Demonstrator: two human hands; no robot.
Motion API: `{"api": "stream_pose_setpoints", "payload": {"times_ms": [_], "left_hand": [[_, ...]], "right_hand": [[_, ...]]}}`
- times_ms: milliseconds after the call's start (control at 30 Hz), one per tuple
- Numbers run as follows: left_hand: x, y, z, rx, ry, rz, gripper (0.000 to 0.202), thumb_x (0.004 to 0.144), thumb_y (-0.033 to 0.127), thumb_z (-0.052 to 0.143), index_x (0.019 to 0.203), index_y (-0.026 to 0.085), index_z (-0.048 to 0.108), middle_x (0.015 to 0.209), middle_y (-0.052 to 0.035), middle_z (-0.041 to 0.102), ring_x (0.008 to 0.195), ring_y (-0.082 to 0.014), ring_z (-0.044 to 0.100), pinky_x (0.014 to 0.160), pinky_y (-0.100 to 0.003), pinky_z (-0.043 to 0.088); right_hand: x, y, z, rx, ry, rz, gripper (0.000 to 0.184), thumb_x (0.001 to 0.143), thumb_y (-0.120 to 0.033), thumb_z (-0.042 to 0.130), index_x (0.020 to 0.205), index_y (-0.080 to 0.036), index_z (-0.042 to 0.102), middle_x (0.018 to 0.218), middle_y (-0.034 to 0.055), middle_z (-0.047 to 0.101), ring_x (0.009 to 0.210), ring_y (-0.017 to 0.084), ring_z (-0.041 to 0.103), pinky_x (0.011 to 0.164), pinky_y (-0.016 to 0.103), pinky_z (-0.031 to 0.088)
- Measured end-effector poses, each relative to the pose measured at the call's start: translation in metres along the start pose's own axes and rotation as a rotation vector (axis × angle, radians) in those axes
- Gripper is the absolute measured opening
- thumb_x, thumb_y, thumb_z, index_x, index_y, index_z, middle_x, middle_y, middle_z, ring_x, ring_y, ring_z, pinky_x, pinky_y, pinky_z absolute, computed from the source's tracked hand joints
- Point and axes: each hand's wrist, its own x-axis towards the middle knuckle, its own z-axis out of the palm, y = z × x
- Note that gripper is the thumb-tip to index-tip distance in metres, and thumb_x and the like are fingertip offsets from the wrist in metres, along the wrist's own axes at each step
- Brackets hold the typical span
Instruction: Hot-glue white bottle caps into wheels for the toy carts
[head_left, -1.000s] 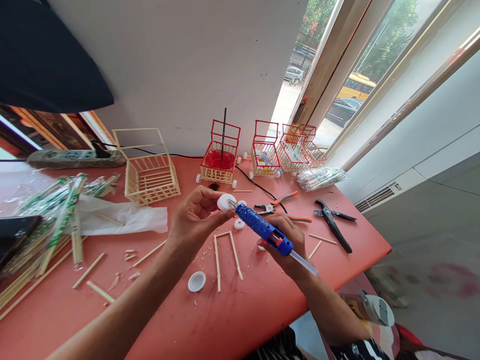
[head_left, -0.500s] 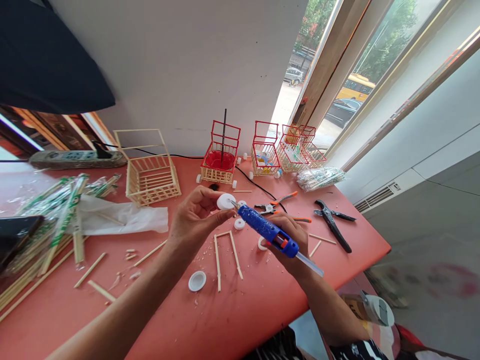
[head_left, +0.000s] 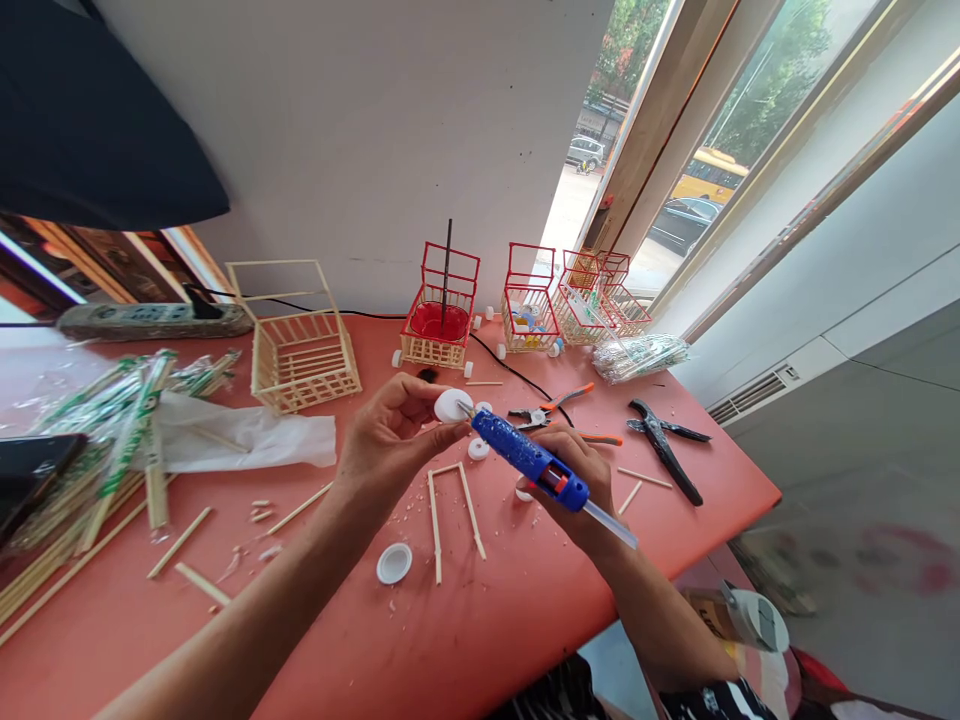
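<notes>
Between the thumb and fingers of my left hand is a white round plastic cap, its flat face turned toward the right. My right hand grips a blue glue gun with a clear glue stick jutting from its rear. The metal nozzle is at the cap's face; whether it touches cannot be told. Below the hands lies a three-sided frame of wooden sticks. Another white cap rests to its left, and a small white ring sits just under my left fingertips.
A bare stick basket and a red-trimmed cart stand at the back, with more carts to the right. Orange-handled pliers and black cutters lie on the right. Packs of chopsticks cover the left side.
The glue gun has shifted slightly left, its nozzle moving a little across the cap. My left hand and the cap stay nearly still.
</notes>
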Motion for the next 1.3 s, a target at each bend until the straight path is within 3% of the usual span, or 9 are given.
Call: {"api": "stream_pose_setpoints", "payload": {"times_ms": [233, 400, 567, 933, 1167, 1300], "left_hand": [[0.001, 0.000, -0.001, -0.011, -0.004, -0.004, 0.043, 0.061, 0.025, 0.101, 0.090, 0.018, 0.070, 0.089, -0.0036, 0.081, 0.088, -0.0222, 0.076, 0.086, -0.034, 0.061], [0.000, 0.002, 0.001, -0.005, -0.006, -0.009, 0.044, 0.059, 0.023, 0.101, 0.088, 0.019, 0.068, 0.086, -0.0013, 0.080, 0.085, -0.0204, 0.075, 0.084, -0.032, 0.061], [-0.001, 0.002, 0.000, 0.002, -0.002, -0.015, 0.045, 0.059, 0.027, 0.101, 0.088, 0.019, 0.068, 0.087, -0.0024, 0.080, 0.086, -0.0220, 0.075, 0.084, -0.034, 0.061], [-0.001, 0.000, 0.001, 0.049, 0.015, -0.022, 0.047, 0.058, 0.038, 0.101, 0.087, 0.020, 0.068, 0.089, -0.0053, 0.081, 0.090, -0.0268, 0.077, 0.087, -0.040, 0.063], [-0.003, 0.002, 0.003, 0.057, 0.017, -0.031, 0.045, 0.059, 0.033, 0.101, 0.088, 0.020, 0.069, 0.088, -0.0040, 0.081, 0.088, -0.0244, 0.076, 0.087, -0.037, 0.061], [-0.002, 0.004, 0.003, 0.039, 0.027, -0.038, 0.046, 0.058, 0.031, 0.102, 0.088, 0.019, 0.069, 0.087, -0.0031, 0.081, 0.089, -0.0239, 0.077, 0.088, -0.036, 0.061]], "right_hand": [[0.003, -0.017, -0.008, 0.050, -0.016, 0.093, 0.019, 0.098, -0.041, 0.074, 0.102, -0.024, 0.065, 0.092, 0.0059, 0.072, 0.080, 0.021, 0.070, 0.071, 0.032, 0.056], [0.003, -0.013, -0.005, 0.030, 0.005, 0.099, 0.019, 0.099, -0.041, 0.072, 0.102, -0.024, 0.066, 0.091, 0.0055, 0.071, 0.080, 0.021, 0.070, 0.071, 0.031, 0.055], [0.002, -0.005, -0.003, 0.031, 0.040, 0.001, 0.021, 0.097, -0.042, 0.074, 0.101, -0.024, 0.065, 0.089, 0.0043, 0.071, 0.075, 0.020, 0.068, 0.067, 0.029, 0.054], [0.002, -0.017, -0.008, 0.021, -0.004, 0.137, 0.020, 0.098, -0.042, 0.072, 0.101, -0.023, 0.066, 0.091, 0.0061, 0.072, 0.079, 0.021, 0.070, 0.071, 0.032, 0.056], [-0.001, 0.001, 0.000, 0.034, 0.020, -0.006, 0.022, 0.098, -0.045, 0.072, 0.105, -0.024, 0.065, 0.092, 0.0057, 0.072, 0.079, 0.021, 0.071, 0.067, 0.029, 0.055], [0.000, -0.004, -0.003, 0.022, -0.021, 0.010, 0.022, 0.099, -0.045, 0.071, 0.103, -0.024, 0.065, 0.091, 0.0058, 0.073, 0.081, 0.022, 0.072, 0.069, 0.030, 0.056]]}}
